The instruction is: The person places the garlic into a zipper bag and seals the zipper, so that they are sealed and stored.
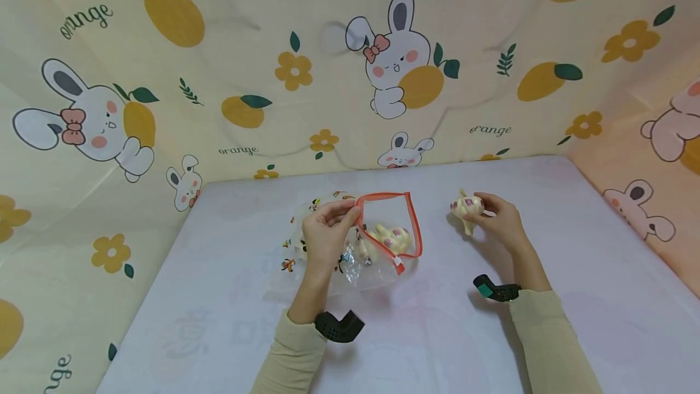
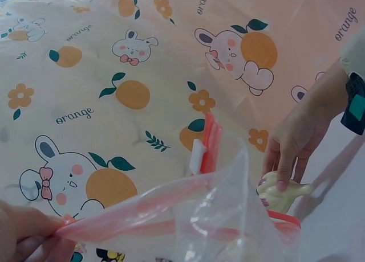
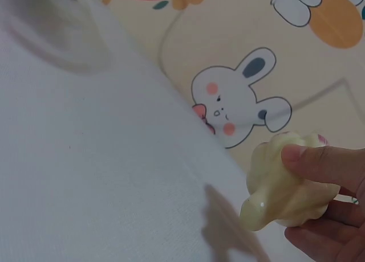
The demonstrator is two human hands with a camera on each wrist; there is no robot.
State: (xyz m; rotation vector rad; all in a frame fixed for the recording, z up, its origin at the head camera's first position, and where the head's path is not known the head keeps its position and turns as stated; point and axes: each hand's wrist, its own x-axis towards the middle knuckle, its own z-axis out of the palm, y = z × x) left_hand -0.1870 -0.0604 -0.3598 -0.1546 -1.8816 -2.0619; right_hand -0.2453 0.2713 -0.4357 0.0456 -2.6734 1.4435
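Plastic bag (image 1: 352,267) pinched by left hand (image 1: 328,228), right hand (image 1: 500,217) gripping toy (image 1: 466,206)

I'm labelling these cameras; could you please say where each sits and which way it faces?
Head: on the head, facing forward and down at the clear bag; left hand and right hand show.
Left wrist: on that wrist, facing across the bag; both hands show.
Right wrist: on that wrist, facing the held toy; right hand shows.
All share that toy.
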